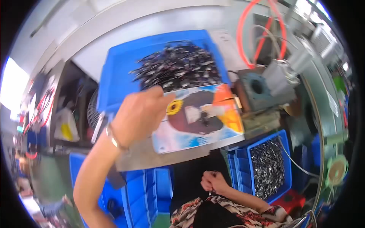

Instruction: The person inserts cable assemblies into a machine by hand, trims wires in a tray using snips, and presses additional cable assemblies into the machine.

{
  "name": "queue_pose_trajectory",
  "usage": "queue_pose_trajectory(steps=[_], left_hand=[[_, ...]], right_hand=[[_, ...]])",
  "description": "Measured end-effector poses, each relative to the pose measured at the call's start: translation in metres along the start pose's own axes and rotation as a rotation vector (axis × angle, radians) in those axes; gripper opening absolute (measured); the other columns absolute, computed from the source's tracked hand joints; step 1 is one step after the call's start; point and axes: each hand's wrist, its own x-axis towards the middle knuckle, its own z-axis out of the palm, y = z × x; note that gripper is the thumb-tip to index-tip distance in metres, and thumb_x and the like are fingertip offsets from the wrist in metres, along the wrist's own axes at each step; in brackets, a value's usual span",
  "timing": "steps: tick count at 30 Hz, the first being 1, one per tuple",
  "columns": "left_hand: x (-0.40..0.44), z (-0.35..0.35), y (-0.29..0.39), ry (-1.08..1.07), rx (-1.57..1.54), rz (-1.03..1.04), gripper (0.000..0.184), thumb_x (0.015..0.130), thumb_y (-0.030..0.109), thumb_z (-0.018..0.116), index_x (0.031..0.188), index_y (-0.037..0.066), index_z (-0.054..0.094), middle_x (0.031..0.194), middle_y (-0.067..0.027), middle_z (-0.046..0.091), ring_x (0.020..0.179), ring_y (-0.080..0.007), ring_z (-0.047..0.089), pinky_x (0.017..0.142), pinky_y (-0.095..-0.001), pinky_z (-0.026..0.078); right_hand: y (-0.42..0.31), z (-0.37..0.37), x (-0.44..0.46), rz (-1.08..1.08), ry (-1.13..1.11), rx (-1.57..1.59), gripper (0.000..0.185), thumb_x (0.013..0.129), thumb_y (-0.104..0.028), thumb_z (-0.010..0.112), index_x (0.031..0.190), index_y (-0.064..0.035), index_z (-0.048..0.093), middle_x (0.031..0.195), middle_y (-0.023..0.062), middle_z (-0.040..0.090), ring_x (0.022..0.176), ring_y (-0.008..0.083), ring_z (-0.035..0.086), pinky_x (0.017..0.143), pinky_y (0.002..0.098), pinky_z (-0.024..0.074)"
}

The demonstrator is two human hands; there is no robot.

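Note:
My left hand [141, 114], with a bracelet at the wrist, is over the left edge of a colourful printed sheet [186, 138]. Its fingers are curled, and what they hold, if anything, is hidden. Just beyond lies a pile of thin dark parts [178, 64] with shiny bits, in a blue tray [121, 68]. On the sheet's dark printed patch are small pale and dark shapes, too blurred to name. Low in front of my body, my right hand [215, 181] is closed, and I cannot see what is inside it.
Right of the sheet stands a metal fixture [258, 85] with orange tubing [242, 34] above. A blue bin [288, 161] of similar parts is at lower right. More blue bins [137, 193] stand at lower left, below the table edge. A small fan [337, 171] is far right.

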Motion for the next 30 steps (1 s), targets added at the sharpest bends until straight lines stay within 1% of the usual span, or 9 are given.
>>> queue_pose_trajectory(steps=[1, 3, 7, 14, 20, 23, 26, 29, 30], left_hand=[[0.01, 0.005, 0.008, -0.011, -0.029, 0.036, 0.027, 0.072, 0.005, 0.052, 0.098, 0.007, 0.06, 0.068, -0.0105, 0.05, 0.062, -0.0277, 0.053, 0.054, -0.0358, 0.042], [0.025, 0.012, 0.026, -0.036, -0.078, 0.064, 0.025, 0.072, 0.005, 0.052, 0.096, 0.007, 0.06, 0.067, -0.0101, 0.05, 0.062, -0.0274, 0.053, 0.053, -0.0356, 0.042], [0.058, 0.026, 0.028, -0.026, -0.004, 0.163, 0.022, 0.07, 0.01, 0.052, 0.09, 0.007, 0.062, 0.067, -0.0093, 0.052, 0.062, -0.027, 0.054, 0.055, -0.0366, 0.044], [0.082, 0.047, 0.048, -0.217, 0.031, 0.182, 0.016, 0.07, 0.014, 0.053, 0.077, 0.005, 0.064, 0.066, -0.0103, 0.054, 0.063, -0.0275, 0.056, 0.056, -0.0369, 0.045], [0.086, 0.053, 0.055, -0.19, -0.057, 0.19, 0.017, 0.071, 0.018, 0.056, 0.08, 0.005, 0.064, 0.065, -0.0117, 0.054, 0.06, -0.0294, 0.055, 0.056, -0.038, 0.045], [0.092, 0.058, 0.056, -0.252, -0.042, 0.151, 0.018, 0.071, 0.017, 0.056, 0.081, 0.005, 0.064, 0.069, -0.0134, 0.055, 0.063, -0.0301, 0.056, 0.057, -0.0377, 0.046], [0.099, 0.074, 0.05, -0.028, -0.145, 0.3, 0.014, 0.071, 0.013, 0.055, 0.076, 0.004, 0.065, 0.064, -0.0131, 0.057, 0.059, -0.0292, 0.056, 0.055, -0.0354, 0.046], [0.108, 0.065, 0.046, -0.232, -0.292, 0.207, 0.012, 0.069, 0.009, 0.054, 0.065, 0.002, 0.062, 0.053, -0.0111, 0.055, 0.046, -0.0244, 0.054, 0.047, -0.0312, 0.044], [0.109, 0.054, 0.048, -0.268, -0.372, 0.221, 0.013, 0.068, 0.006, 0.054, 0.058, -0.001, 0.059, 0.042, -0.0085, 0.05, 0.036, -0.0178, 0.049, 0.04, -0.0275, 0.041]], right_hand=[[-0.002, 0.001, 0.001, 0.026, -0.016, 0.0, 0.037, 0.09, -0.015, 0.04, 0.055, -0.0105, 0.029, 0.045, -0.0008, 0.028, 0.039, 0.009, 0.029, 0.037, 0.0242, 0.021], [0.002, -0.001, -0.001, 0.011, -0.056, 0.022, 0.039, 0.092, -0.021, 0.039, 0.055, -0.0103, 0.029, 0.045, -0.0012, 0.027, 0.039, 0.009, 0.028, 0.038, 0.0241, 0.0212], [0.001, 0.001, -0.008, -0.023, -0.05, 0.014, 0.041, 0.092, -0.027, 0.04, 0.056, -0.0107, 0.03, 0.045, -0.0016, 0.027, 0.04, 0.0091, 0.028, 0.039, 0.0242, 0.0217], [-0.001, -0.009, -0.016, -0.097, 0.013, 0.02, 0.041, 0.092, -0.028, 0.041, 0.056, -0.0111, 0.031, 0.045, -0.0028, 0.027, 0.038, 0.008, 0.028, 0.037, 0.0229, 0.0221], [-0.005, -0.011, -0.014, -0.096, -0.021, -0.012, 0.041, 0.092, -0.027, 0.04, 0.056, -0.0109, 0.031, 0.045, -0.0025, 0.027, 0.039, 0.0083, 0.028, 0.038, 0.0233, 0.022], [-0.006, -0.008, -0.013, -0.098, -0.045, -0.004, 0.041, 0.092, -0.028, 0.04, 0.056, -0.0106, 0.03, 0.045, -0.0016, 0.028, 0.04, 0.0092, 0.029, 0.038, 0.0239, 0.0228], [-0.007, -0.008, -0.013, -0.097, -0.036, 0.008, 0.041, 0.092, -0.027, 0.04, 0.056, -0.0104, 0.031, 0.045, -0.0016, 0.028, 0.039, 0.0092, 0.029, 0.038, 0.0238, 0.0226], [-0.005, -0.009, -0.014, -0.105, -0.015, 0.035, 0.04, 0.092, -0.026, 0.041, 0.056, -0.0104, 0.032, 0.045, -0.0019, 0.027, 0.039, 0.0086, 0.028, 0.038, 0.0235, 0.0221], [-0.005, -0.009, -0.015, -0.113, -0.003, 0.032, 0.04, 0.092, -0.025, 0.04, 0.056, -0.0105, 0.032, 0.045, -0.0024, 0.027, 0.039, 0.0079, 0.027, 0.037, 0.023, 0.0218]])
